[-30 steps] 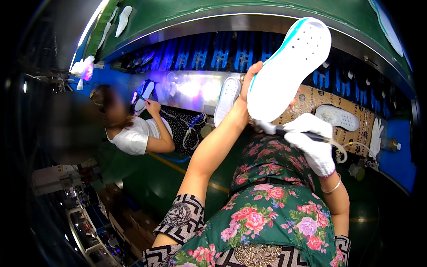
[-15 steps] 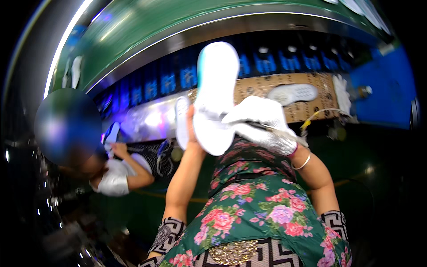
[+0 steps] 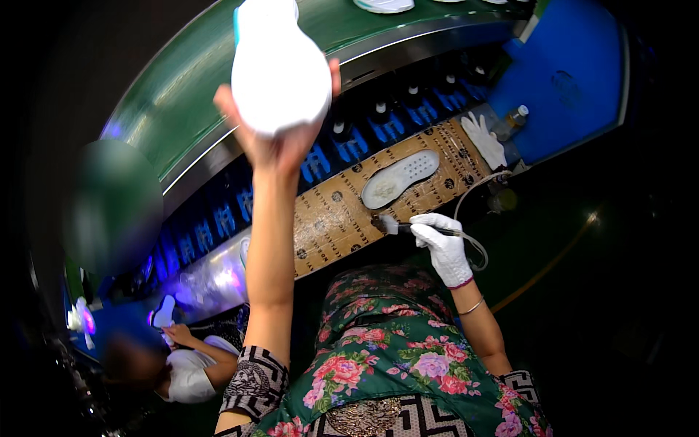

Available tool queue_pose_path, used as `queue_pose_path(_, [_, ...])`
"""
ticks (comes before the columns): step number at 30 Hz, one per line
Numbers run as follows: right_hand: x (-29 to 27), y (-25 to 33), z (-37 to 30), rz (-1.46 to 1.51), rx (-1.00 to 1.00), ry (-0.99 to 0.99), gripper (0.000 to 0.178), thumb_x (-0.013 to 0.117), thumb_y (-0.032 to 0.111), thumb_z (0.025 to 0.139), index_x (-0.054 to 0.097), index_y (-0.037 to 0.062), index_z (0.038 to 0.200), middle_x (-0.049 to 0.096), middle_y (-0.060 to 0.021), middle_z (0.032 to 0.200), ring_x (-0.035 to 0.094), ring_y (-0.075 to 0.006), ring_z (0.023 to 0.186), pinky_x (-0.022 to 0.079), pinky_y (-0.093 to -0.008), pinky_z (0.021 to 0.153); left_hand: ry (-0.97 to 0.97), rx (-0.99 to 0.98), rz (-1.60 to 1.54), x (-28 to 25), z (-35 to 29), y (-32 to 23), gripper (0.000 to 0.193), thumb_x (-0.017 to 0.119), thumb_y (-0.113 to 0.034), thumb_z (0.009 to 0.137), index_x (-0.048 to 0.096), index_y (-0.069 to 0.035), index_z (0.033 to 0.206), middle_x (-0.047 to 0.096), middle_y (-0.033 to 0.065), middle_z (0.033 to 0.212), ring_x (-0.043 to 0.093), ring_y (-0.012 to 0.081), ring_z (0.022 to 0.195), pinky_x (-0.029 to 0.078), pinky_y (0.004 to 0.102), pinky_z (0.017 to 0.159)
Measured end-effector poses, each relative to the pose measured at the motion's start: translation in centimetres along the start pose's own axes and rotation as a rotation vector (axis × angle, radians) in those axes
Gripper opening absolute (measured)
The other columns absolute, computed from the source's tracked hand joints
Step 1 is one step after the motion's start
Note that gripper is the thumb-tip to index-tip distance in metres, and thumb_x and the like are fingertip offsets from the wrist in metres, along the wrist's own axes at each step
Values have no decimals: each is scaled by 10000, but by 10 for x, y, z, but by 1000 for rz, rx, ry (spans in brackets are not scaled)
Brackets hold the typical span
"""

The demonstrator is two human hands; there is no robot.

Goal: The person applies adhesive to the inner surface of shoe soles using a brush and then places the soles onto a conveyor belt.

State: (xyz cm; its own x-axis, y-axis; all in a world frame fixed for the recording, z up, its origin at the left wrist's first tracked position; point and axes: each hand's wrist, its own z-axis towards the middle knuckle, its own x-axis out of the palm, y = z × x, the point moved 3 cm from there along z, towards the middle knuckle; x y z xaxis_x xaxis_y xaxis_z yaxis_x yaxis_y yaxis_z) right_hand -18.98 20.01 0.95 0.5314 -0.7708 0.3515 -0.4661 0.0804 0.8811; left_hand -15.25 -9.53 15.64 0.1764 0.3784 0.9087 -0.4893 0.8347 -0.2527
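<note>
My bare left hand (image 3: 275,149) is raised, its fingers and thumb gripping the edges of a white shoe sole (image 3: 282,73) with a teal strip on one side. The sole is above the green conveyor belt (image 3: 191,98) and reaches the picture's top edge. A white knitted glove covers my right hand (image 3: 445,251), which is closed round the dark handle of a brush (image 3: 391,225). The brush's tip is at the near edge of the cardboard. Just beyond it, a pale grey sole (image 3: 402,178) dotted with small holes lies on the printed cardboard (image 3: 328,211).
Blue holders with dark bottles (image 3: 349,142) line the space below the conveyor. An empty white glove (image 3: 483,140) and a capped bottle (image 3: 512,122) are by the blue panel (image 3: 571,80). A thin hose (image 3: 460,204) loops near my right hand. A co-worker (image 3: 191,371) holds a sole at lower left.
My left hand has carried the white sole forward and up over the conveyor. My right hand has parted from it, drawing back lower with the brush. The whole view has turned.
</note>
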Motion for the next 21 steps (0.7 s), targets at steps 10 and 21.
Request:
queue_pose_path(10, [-30,-43,-3,108,69,-191,135,719,83,849,737,25,969,695,-19,782,594,-65,600,452,-196,539,-309,-26,674,-40,38,57,497,571,-325,946,516,-2,1321,548,176,1188,591,296,1086,524,397,906])
queue_pose_path(21, [-6,-49,2,100,22,-92,149,688,59,867,728,-11,992,713,-58,838,608,-85,636,483,-206,564,-273,151,2529,-57,194,-15,667,730,-522,726,591,-293,1337,235,243,1512,306,494,1334,334,592,1064])
